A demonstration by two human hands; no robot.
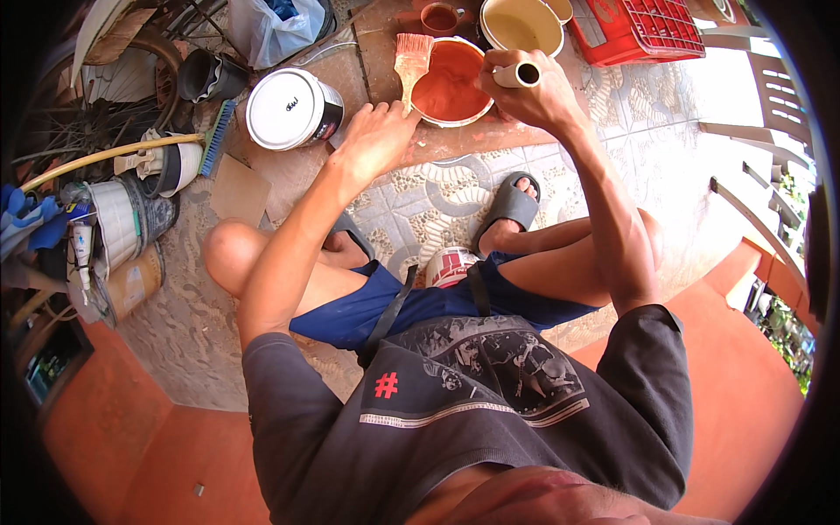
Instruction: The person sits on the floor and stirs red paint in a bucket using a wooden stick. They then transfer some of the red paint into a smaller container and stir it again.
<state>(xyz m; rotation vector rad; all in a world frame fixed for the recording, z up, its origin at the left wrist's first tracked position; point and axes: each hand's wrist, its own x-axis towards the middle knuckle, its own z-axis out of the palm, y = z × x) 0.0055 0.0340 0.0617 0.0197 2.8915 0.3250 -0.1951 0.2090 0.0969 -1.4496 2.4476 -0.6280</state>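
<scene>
A bucket of orange-red paint (453, 77) stands on a brown board in front of me. At its left side my left hand (374, 140) has its fingers curled around the handle end of a wide paintbrush (411, 63). The brush's paint-stained bristles point away from me, beside the bucket rim. My right hand (535, 92) is closed in a fist at the bucket's right rim, around a cream tube (525, 74) with a hollow, dark end facing up. The tube's far end is hidden by the hand. A white-lidded tub (293, 108) sits left of my left hand.
Behind the paint stand a cream bucket of liquid (523, 26) and a brown mug (440, 17). A red crate (637, 31) is at far right. A blue-bristled broom (217, 138), pots and a bicycle wheel crowd the left. A small bucket (451, 265) sits between my legs.
</scene>
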